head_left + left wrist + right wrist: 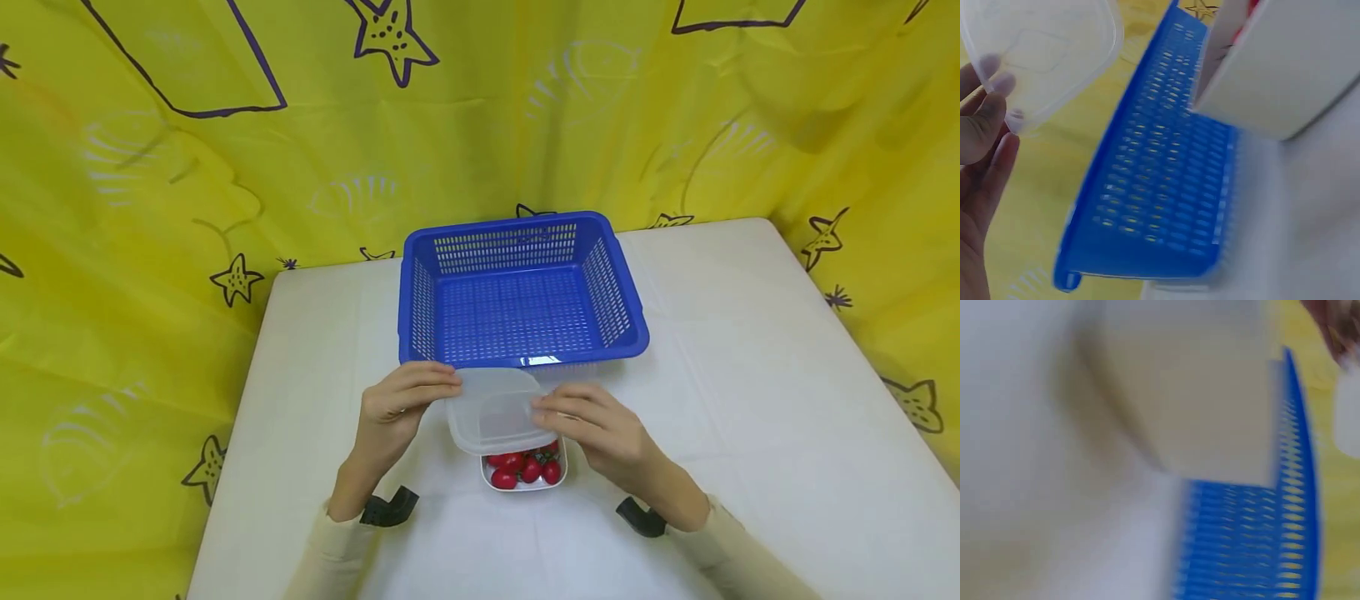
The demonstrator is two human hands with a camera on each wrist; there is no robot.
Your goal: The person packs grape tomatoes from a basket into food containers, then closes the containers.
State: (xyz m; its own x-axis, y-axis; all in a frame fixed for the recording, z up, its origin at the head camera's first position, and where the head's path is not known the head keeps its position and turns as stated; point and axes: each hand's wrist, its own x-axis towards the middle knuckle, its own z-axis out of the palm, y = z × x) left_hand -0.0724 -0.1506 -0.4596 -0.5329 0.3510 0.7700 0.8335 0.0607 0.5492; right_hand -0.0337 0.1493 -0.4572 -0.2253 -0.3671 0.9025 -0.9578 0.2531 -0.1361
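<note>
A translucent plastic lid point(495, 417) is held up over a white box point(525, 488) of red cherry tomatoes point(531, 470), tilted and covering the box's far part from the head view. My left hand point(401, 412) pinches the lid's left edge, thumb and fingers showing in the left wrist view. At the opposite edge my right hand point(600, 429) grips the lid with its fingertips; its thumb is hidden in the head view. The box's pale side wall point(1291, 69) looms close in the left wrist view. The right wrist view is blurred.
Just beyond the lid, a blue perforated basket point(517, 279) with nothing in it stands on the white-covered table point(720, 350). A yellow patterned curtain point(480, 150) hangs behind and along both sides of the table. Dark straps point(390, 507) are on both wrists.
</note>
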